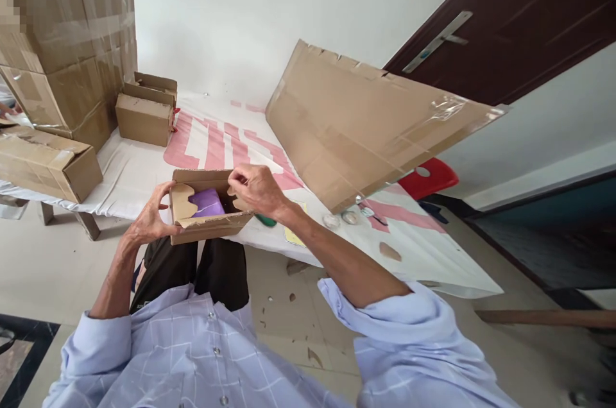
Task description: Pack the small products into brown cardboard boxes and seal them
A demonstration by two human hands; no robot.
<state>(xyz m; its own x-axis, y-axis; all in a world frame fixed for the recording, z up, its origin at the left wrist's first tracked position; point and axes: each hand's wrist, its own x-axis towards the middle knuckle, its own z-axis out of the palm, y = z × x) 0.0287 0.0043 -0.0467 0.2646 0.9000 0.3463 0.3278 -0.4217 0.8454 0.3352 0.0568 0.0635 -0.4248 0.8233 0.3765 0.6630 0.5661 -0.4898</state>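
A small open cardboard box (212, 228) is held at the table's near edge, above my lap. Inside lies a purple item (206, 202), partly covered by a notched inner flap; its kind I cannot tell. My left hand (153, 215) grips the box's left end, with the thumb low on the near side and the fingers on the far rim. Over the right end, my right hand (255, 187) is closed with its fingertips pinched at the right end flap (240, 204). Just right of the box, a green object (265, 221) is mostly hidden.
Taped cartons (67, 61) are stacked at left, near smaller boxes (144, 118) and a long box (48, 164). A large cardboard sheet (356, 126) leans at right. Small round clear items (350, 217) and a red stool (430, 178) are nearby. Another person's hand (6, 110) shows far left.
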